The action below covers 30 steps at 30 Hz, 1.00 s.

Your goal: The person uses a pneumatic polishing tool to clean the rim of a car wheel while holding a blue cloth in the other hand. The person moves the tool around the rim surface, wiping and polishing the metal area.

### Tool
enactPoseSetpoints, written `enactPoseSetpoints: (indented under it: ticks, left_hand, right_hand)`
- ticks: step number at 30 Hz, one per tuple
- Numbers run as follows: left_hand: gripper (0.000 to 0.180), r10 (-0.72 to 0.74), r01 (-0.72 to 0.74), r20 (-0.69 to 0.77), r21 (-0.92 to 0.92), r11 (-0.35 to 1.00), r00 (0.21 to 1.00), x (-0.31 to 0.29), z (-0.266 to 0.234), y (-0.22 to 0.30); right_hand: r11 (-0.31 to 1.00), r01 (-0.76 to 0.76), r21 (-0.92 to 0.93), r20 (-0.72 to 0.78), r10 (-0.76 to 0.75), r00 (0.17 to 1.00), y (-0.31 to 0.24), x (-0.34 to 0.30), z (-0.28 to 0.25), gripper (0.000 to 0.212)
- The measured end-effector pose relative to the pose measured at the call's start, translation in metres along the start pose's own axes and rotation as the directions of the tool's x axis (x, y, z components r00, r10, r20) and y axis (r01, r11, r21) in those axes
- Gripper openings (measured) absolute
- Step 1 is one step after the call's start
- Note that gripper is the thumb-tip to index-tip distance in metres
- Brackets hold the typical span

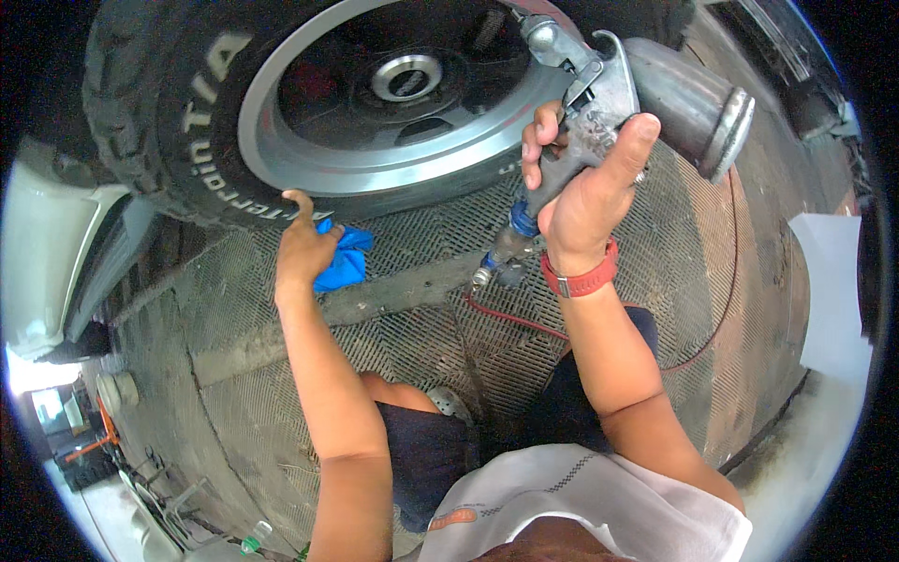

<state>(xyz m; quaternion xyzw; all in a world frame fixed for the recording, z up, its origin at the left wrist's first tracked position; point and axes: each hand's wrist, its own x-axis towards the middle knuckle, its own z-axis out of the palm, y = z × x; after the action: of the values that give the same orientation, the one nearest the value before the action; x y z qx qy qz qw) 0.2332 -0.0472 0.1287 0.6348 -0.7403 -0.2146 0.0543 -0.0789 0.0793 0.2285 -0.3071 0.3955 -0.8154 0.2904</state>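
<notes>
gripping a spray gun (613, 84) at the wheel's (409, 82) right side, right hand (590, 201) wrapped around its handle, left hand (304, 248) half-curled on a blue cloth (346, 260), forefinger stretched to the tire (211, 126)

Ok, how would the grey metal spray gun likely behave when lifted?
The grey metal spray gun is probably heavy for its size, as its body and large cylindrical cup look metal. It may tip toward the cup side, since that bulk sits beyond the right hand. The thin red hose at its handle could tug.
</notes>
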Motion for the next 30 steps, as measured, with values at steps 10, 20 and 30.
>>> enactPoseSetpoints:
  ticks: [10,20,30]
  left_hand:
    - [0.116,-0.008,0.007,0.03,0.008,1.0,1.0,-0.004,-0.004,-0.003]
    - [0.11,0.015,-0.015,0.061,-0.005,1.0,0.998,-0.007,-0.009,-0.006]
    - [0.11,0.021,-0.019,0.079,-0.023,1.0,0.997,-0.006,-0.012,-0.008]
  right_hand:
    - [0.997,-0.08,0.017,0.223,0.074,0.972,0.014,-0.029,0.062,0.091]
    - [0.974,-0.227,-0.008,0.433,0.208,0.877,0.047,-0.071,0.121,0.079]
    - [0.88,-0.301,-0.366,0.474,0.455,0.753,0.062,-0.093,0.141,0.078]
